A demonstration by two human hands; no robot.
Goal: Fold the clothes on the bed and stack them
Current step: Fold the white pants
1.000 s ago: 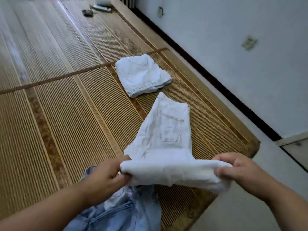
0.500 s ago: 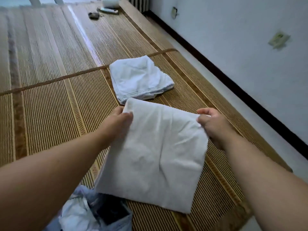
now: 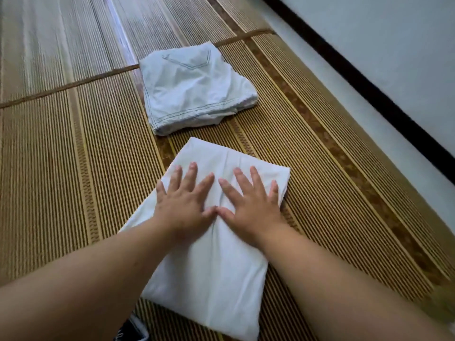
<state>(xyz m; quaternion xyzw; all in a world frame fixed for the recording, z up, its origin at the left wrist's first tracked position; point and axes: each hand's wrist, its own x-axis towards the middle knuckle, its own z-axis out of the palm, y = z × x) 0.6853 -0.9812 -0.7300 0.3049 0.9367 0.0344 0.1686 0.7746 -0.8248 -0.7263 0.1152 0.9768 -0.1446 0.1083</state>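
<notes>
Left hand: your left hand [image 3: 183, 205] lay flat, palm down, on the white folded garment [image 3: 214, 279], fingers straight and spread, curled round nothing.
Right hand: your right hand [image 3: 248, 205] lay flat just beside it on the same garment, fingers straight and apart. The two thumbs touched at the middle.
Grip: neither hand pinched or clutched cloth. Both only pressed down on it.
White folded garment: it was a plain rectangle on the bed mat [image 3: 73, 168], near the mat's right edge, long side running away from you. Your hands covered its far half.
Second piece: a pale folded garment [image 3: 194, 87], stitched pocket [image 3: 189, 57] facing up, lay farther up the mat, apart from the white one with a strip of mat between. Its far corner sat over the mat's brown cross seam [image 3: 73, 84].
Stack: the two pieces lay separately, not one on the other.
In the way: your own forearms hid parts of the white garment's near sides.
Bottom of view: a dark object [image 3: 133, 333] showed just beside the garment's near left corner, too cropped to tell what it was.
Beyond right edge: there was a pale floor strip [image 3: 352, 94], then a black baseboard [image 3: 369, 84] and a light wall [image 3: 381, 33].
</notes>
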